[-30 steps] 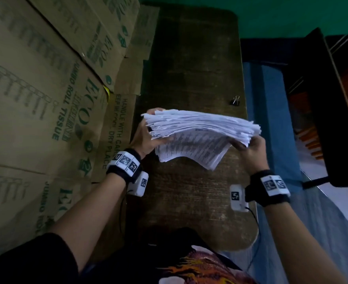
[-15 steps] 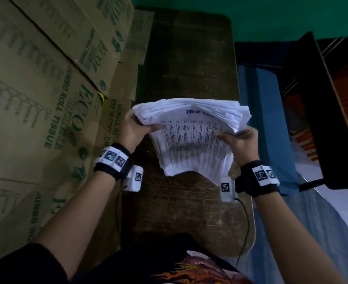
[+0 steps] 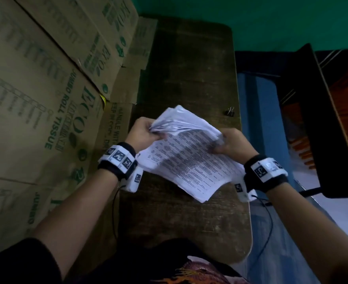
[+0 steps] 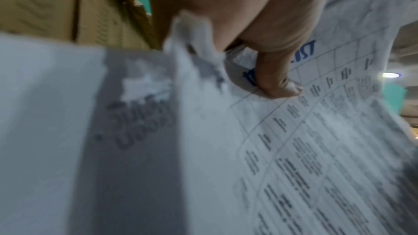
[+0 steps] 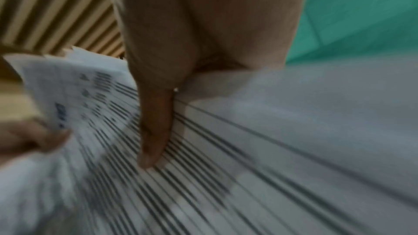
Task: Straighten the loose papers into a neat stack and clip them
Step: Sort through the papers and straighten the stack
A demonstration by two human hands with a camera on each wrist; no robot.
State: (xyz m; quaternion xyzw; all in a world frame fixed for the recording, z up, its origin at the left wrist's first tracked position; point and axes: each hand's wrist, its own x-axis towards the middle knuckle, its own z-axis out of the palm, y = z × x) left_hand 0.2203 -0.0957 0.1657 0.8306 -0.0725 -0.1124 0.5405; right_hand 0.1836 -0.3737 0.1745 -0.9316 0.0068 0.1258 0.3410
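Observation:
A thick, uneven stack of printed white papers (image 3: 189, 156) is held above the dark wooden table (image 3: 189, 64), tilted with its printed face toward me. My left hand (image 3: 146, 133) grips its upper left corner, thumb on the top sheet (image 4: 280, 85). My right hand (image 3: 228, 144) grips the right edge, thumb pressed on the printed face (image 5: 153, 142). The sheet edges are fanned and ragged (image 5: 203, 185). A small black binder clip (image 3: 230, 112) lies on the table near its right edge, beyond the papers.
Large cardboard boxes (image 3: 46, 99) line the left side against the table. A blue surface (image 3: 257, 119) and a dark piece of furniture (image 3: 312, 119) stand to the right. A green wall (image 3: 251, 21) lies beyond the table's far end.
The stack has swung from lying nearly flat to tilted toward me and rotated, with its lower edge now closer to my body. Both hands kept their hold. The binder clip is uncovered again.

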